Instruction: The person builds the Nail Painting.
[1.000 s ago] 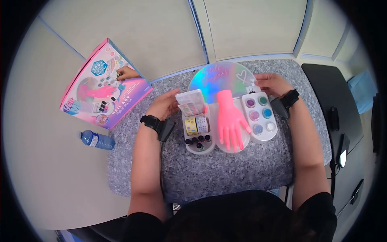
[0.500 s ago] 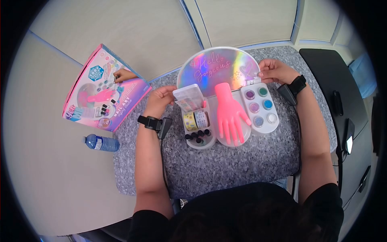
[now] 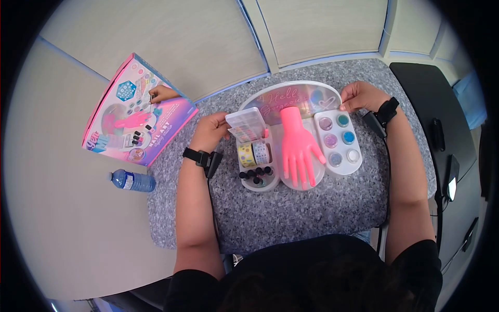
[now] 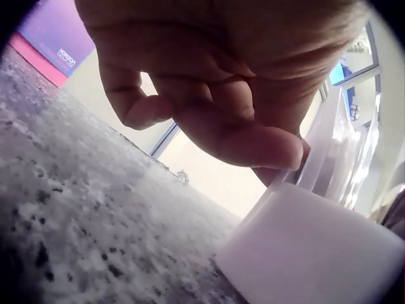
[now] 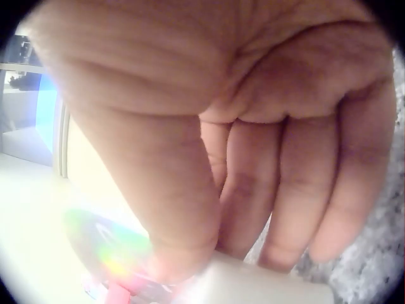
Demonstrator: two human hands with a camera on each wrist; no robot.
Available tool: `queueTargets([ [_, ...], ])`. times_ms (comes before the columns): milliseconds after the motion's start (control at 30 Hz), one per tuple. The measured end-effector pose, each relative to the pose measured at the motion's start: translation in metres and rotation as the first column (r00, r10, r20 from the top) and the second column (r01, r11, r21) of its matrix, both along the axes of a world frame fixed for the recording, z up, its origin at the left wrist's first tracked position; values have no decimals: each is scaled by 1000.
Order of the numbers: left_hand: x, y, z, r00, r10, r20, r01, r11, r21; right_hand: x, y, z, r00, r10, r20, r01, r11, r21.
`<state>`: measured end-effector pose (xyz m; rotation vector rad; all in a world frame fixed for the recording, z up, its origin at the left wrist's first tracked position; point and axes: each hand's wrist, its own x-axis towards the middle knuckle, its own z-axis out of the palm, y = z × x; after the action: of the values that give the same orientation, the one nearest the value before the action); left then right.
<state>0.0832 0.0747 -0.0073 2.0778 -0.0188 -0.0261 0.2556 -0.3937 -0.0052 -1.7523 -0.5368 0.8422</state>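
A white nail art case (image 3: 264, 182) stands on the grey speckled table. Behind its pink model hand (image 3: 297, 148) a rounded "Hello Gorgeous" panel (image 3: 306, 101) is raised at a tilt. My left hand (image 3: 209, 132) pinches the case's back left edge beside the clear lidded holder (image 3: 247, 125); in the left wrist view the thumb lies on the white edge (image 4: 310, 247). My right hand (image 3: 362, 97) pinches the panel's right end, thumb in front and fingers behind, above the tray of glitter pots (image 3: 331, 140). Its fingertips are partly hidden in the right wrist view.
Tape rolls (image 3: 253, 154) and small black-capped bottles (image 3: 257, 173) sit in the left compartments. A colourful box (image 3: 138, 112) and a water bottle (image 3: 132, 180) stand at the left. Beyond the right arm is a black surface (image 3: 426, 104) with devices and cables.
The panel's tilt has changed, and it looks shallower from above than half a second ago. The right hand has moved slightly with its end; the left has closed in on the case's edge.
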Motion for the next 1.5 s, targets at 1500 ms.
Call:
queueTargets([
  [1500,-4,-32,-38,850,520,-81,-461,662,-590,-50,22,-11,793,-583,-175,609,757,238],
])
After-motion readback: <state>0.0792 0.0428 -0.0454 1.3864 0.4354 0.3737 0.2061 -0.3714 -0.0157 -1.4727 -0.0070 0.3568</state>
